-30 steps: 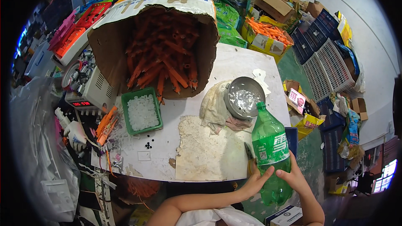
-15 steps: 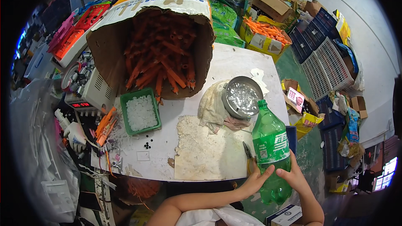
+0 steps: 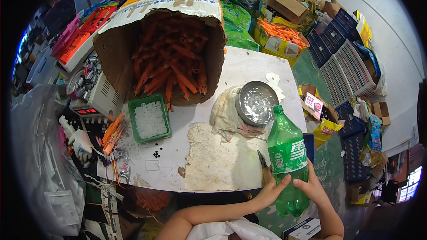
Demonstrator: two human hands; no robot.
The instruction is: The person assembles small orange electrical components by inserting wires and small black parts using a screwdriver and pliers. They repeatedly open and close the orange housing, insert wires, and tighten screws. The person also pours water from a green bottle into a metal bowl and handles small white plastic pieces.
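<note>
A large green plastic bottle (image 3: pixel 288 151) with a green cap is gripped low down between both my hands at the table's right front edge, cap end away from me. My left hand (image 3: pixel 272 190) wraps its left side, and my right hand (image 3: pixel 310 186) holds the right side, thumbs close together in front. Just left of the bottle lies a pair of pliers (image 3: pixel 263 160), partly hidden by my left hand. Beyond the bottle a round metal bowl (image 3: pixel 243 106) of shiny clear pieces rests on a beige cloth (image 3: pixel 222 109).
A big cardboard box (image 3: pixel 111 58) on its side holds many orange parts. Beside it sit a green tray (image 3: pixel 130 120) of small translucent pieces and a machine with a red display (image 3: pixel 95 102). A white glove (image 3: pixel 80 144) lies at left. Blue crates (image 3: pixel 351 129) stand on the right.
The bottle has shifted very slightly up and to the left in the picture, still between both hands. Otherwise the scene looks the same.
</note>
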